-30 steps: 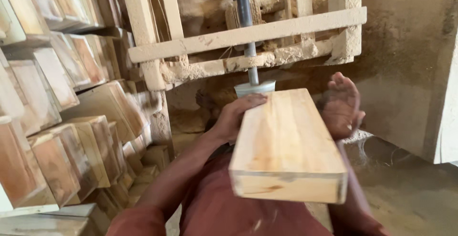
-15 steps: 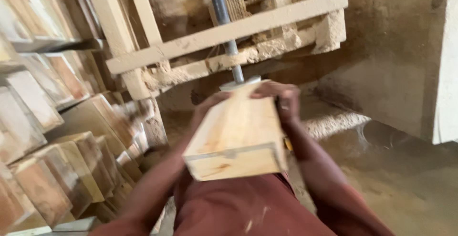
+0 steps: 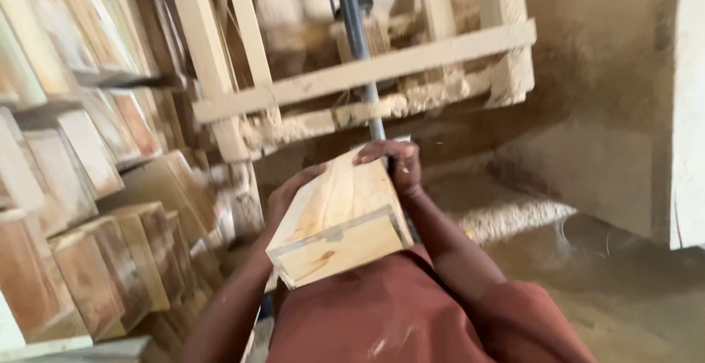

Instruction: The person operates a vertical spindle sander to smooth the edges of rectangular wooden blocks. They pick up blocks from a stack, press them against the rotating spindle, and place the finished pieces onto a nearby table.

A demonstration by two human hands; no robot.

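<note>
The pale wooden block point(image 3: 339, 220) sits in the near middle of the scene, above the person's lap, and it has tipped since a second ago, from lying flat and square-on to slanting with its near end lower. The left hand point(image 3: 288, 195) is pressed to its left side, and the right hand point(image 3: 393, 163), open and lifted off a second ago, now curls over the far top edge. Both hands now hold the block, just in front of the grey metal rod point(image 3: 358, 47) and wooden frame point(image 3: 367, 73), with stacked boards point(image 3: 88, 187) at left.
</note>
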